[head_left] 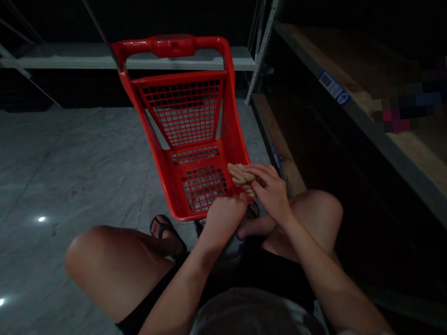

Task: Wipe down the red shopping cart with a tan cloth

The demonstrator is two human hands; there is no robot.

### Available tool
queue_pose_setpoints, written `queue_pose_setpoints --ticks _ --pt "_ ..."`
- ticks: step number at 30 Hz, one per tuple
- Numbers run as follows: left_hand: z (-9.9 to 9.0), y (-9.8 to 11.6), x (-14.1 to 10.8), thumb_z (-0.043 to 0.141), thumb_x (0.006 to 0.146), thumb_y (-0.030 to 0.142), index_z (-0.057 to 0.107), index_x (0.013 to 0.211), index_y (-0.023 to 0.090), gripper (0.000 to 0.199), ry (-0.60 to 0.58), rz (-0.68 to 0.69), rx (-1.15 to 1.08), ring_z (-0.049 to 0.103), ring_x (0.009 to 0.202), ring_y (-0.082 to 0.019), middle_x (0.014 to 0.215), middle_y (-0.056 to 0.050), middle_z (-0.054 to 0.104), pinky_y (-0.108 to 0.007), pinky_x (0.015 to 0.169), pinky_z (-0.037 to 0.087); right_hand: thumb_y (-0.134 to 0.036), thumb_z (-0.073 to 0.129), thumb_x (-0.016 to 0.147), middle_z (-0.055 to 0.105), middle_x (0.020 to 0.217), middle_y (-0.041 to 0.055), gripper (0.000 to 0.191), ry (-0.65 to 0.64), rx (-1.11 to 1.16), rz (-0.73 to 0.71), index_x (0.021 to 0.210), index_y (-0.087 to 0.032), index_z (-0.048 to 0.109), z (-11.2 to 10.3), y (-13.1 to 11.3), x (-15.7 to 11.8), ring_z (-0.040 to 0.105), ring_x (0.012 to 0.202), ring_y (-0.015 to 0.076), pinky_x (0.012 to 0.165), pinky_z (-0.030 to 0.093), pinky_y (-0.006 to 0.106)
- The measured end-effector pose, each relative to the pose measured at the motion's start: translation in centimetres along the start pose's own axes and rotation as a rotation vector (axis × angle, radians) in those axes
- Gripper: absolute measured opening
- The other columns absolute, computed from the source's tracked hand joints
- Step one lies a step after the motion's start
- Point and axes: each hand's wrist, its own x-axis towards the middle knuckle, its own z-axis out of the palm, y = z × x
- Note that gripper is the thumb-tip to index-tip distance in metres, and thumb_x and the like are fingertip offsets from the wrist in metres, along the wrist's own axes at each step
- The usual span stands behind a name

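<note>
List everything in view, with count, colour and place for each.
shopping trolley basket: one, red, before the knees
crumpled item: one, tan, at the basket's near right corner
metal shelving: one run, pale, ahead
wooden shelf boards: two, tan, right
label: one, blue, on a shelf edge
blurred goods: count unclear, mixed, on the upper board
floor: one, grey, below
sandals: two, black, on the feet
shorts: one pair, black, worn
left hand: one, at the basket's rim
right hand: one, on the crumpled item
</note>
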Motion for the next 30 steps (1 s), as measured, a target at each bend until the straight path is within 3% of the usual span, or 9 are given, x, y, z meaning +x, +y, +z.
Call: queue_pose_setpoints --ticks 3,6,10,14,16,18,22,25,30 --pt "0.3 0.4 0.1 0.040 0.100 0.008 0.066 0.108 0.009 0.027 -0.019 0.010 -0.015 0.078 0.080 -0.031 0.087 -0.016 0.075 -0.043 0.069 0.064 -0.014 0.056 0.091 0.075 0.121 0.0026 0.034 -0.015 -0.043 0.019 0.114 -0.032 0.075 -1.4 -1.2 -3.5 0.065 0.116 0.0225 0.103 0.052 0.043" --pt "0.4 1.0 0.2 0.038 0.103 0.011 0.064 0.111 0.010 0.027 0.002 0.003 -0.009 0.078 0.079 -0.031 0.084 -0.015 0.074 -0.041 0.067 0.063 -0.013 0.057 0.090 0.075 0.120 0.0035 0.035 -0.006 -0.089 -0.023 0.114 -0.030 0.075 -1.0 -0.2 -1.9 0.066 0.113 0.0233 0.102 0.052 0.044" --pt "0.3 1.6 0.4 0.041 0.103 0.013 0.063 0.110 0.010 0.023 -0.004 -0.020 -0.016 0.079 0.083 -0.030 0.084 -0.015 0.075 -0.039 0.071 0.064 -0.010 0.056 0.084 0.076 0.117 0.0055 0.035 -0.036 -0.111 -0.103 0.107 -0.026 0.077 1.2 3.8 7.1 0.065 0.114 0.0251 0.105 0.048 0.046" --pt "0.2 1.5 0.2 0.046 0.102 0.015 0.064 0.110 0.010 0.020 -0.013 -0.026 -0.027 0.079 0.085 -0.029 0.087 -0.017 0.076 -0.038 0.072 0.064 -0.011 0.060 0.077 0.078 0.106 0.0079 0.027 0.037 -0.075 0.008 0.095 -0.020 0.077 3.2 6.2 17.7 0.067 0.104 0.0264 0.102 0.049 0.046" --pt "0.3 1.2 -0.1 0.047 0.102 0.015 0.064 0.111 0.010 0.019 -0.008 -0.032 -0.031 0.079 0.084 -0.030 0.086 -0.017 0.076 -0.039 0.071 0.064 -0.010 0.061 0.074 0.079 0.102 0.0089 0.025 0.076 -0.037 0.081 0.091 -0.018 0.077 3.7 6.2 21.1 0.068 0.101 0.0273 0.100 0.050 0.046" --pt "0.4 0.7 -0.4 0.048 0.101 0.015 0.064 0.111 0.010 0.019 -0.004 -0.024 -0.035 0.079 0.084 -0.031 0.085 -0.016 0.076 -0.042 0.072 0.064 -0.010 0.060 0.073 0.079 0.101 0.0100 0.025 0.102 -0.014 0.117 0.091 -0.017 0.077 4.0 6.0 22.4 0.069 0.099 0.0279 0.097 0.052 0.046" --pt "0.4 0.0 -0.6 0.045 0.103 0.019 0.065 0.111 0.010 0.023 0.003 -0.008 -0.035 0.079 0.084 -0.033 0.088 -0.017 0.077 -0.045 0.073 0.064 -0.011 0.059 0.073 0.079 0.103 0.0086 0.030 0.098 0.066 0.114 0.096 -0.018 0.076 3.7 6.0 18.4 0.070 0.099 0.0255 0.096 0.054 0.044" --pt "0.3 -0.1 -0.5 0.044 0.102 0.014 0.065 0.110 0.010 0.023 0.012 0.000 -0.012 0.079 0.083 -0.033 0.087 -0.017 0.077 -0.046 0.071 0.064 -0.014 0.059 0.074 0.079 0.108 0.0070 0.032 0.077 0.155 0.100 0.100 -0.020 0.077 2.6 5.4 10.9 0.070 0.103 0.0237 0.099 0.054 0.043" --pt "0.2 0.1 -0.5 0.044 0.100 0.009 0.066 0.110 0.009 0.025 0.037 0.020 0.005 0.079 0.080 -0.033 0.081 -0.016 0.075 -0.046 0.071 0.064 -0.013 0.057 0.080 0.077 0.113 0.0052 0.033 0.083 0.136 0.110 0.103 -0.027 0.078 -0.1 1.4 -1.8 0.068 0.112 0.0223 0.102 0.053 0.043"
